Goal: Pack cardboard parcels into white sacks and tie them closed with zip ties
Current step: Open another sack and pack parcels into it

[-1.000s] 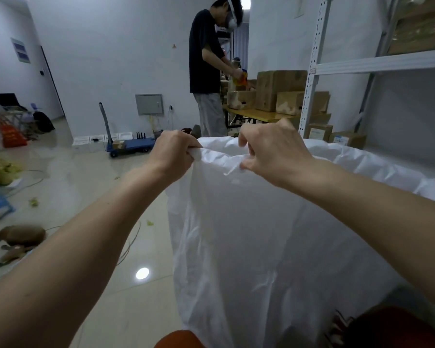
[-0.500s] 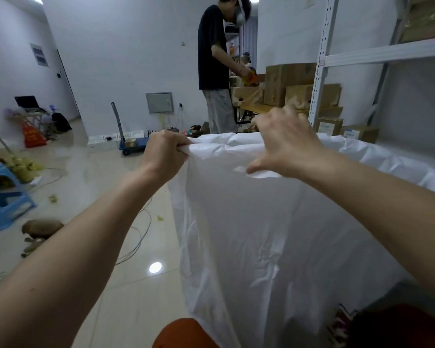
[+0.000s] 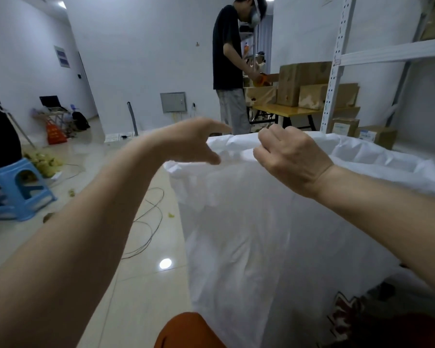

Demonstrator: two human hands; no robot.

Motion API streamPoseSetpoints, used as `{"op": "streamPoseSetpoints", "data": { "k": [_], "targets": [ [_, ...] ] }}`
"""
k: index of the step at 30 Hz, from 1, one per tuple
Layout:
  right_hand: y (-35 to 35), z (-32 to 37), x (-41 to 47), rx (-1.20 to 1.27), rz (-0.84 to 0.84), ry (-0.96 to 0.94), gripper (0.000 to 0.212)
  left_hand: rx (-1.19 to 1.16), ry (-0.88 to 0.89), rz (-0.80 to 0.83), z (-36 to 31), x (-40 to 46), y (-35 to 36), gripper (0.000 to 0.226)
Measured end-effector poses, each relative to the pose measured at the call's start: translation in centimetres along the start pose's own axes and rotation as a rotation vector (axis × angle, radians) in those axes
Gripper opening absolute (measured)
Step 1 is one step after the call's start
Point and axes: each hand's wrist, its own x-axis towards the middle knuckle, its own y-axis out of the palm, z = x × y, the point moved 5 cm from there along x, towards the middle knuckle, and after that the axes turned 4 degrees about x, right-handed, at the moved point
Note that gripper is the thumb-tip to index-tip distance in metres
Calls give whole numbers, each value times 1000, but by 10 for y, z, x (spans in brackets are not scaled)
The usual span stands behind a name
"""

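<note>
Mid-frame, the right hand [image 3: 290, 156] pinches the white sack [image 3: 236, 234] rim, left hand [image 3: 194, 141] released; opening it wide likely comes next.

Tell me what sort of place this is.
Probably a small packing or storage room: cardboard boxes stacked on a table, a metal rack, and a white sack being handled.

Sack [image 3: 249, 234] blocks front; bare floor [image 3: 141, 285] left; shelving upright [image 3: 335, 69] right.
</note>
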Motion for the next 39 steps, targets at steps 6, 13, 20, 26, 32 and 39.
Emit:
{"op": "streamPoseSetpoints", "data": {
  "k": [6,13,20,26,32,39],
  "targets": [
    [-16,11,-13,24,-123,-135,34,-410,13,450,-27,10,26,28],
    [6,-17,-22,723,387,522,42,121,8,-214,-41,22,26,12],
    [5,-8,-18,454,451,546,8,162,76,-541,-22,3,45,13],
    [18,6,-18,589,574,586,52,31,72,-556,-22,-5,46,16],
    [12,8,-33,259,467,391,19,-29,-76,-137,-11,0,74,39],
    [18,-2,-53,225,506,352,22,227,-58,243,-14,-15,87,17]
  ]
}}
